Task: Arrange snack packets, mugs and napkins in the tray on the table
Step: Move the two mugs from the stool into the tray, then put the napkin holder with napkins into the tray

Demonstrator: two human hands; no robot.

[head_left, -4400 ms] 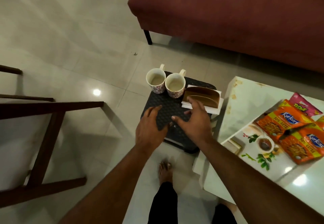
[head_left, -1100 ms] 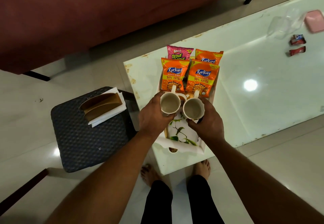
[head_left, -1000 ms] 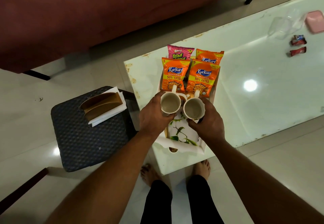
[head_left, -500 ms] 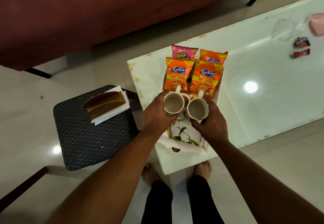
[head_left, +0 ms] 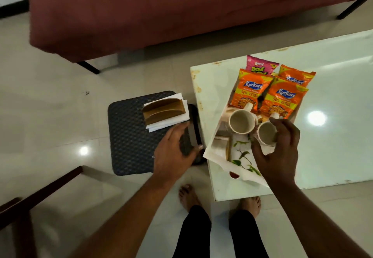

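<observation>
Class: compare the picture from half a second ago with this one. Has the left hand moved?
Yes. The left hand has let go of its mug, which now stands in the tray, and swung left, off the table and over the stool.

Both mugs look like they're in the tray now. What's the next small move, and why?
Probably reach the left hand on to the napkin holder on the dark stool and take it in a grip. The snack packets and both mugs already sit in the tray; only the napkins remain outside. The left hand is open and empty, beside them.
</observation>
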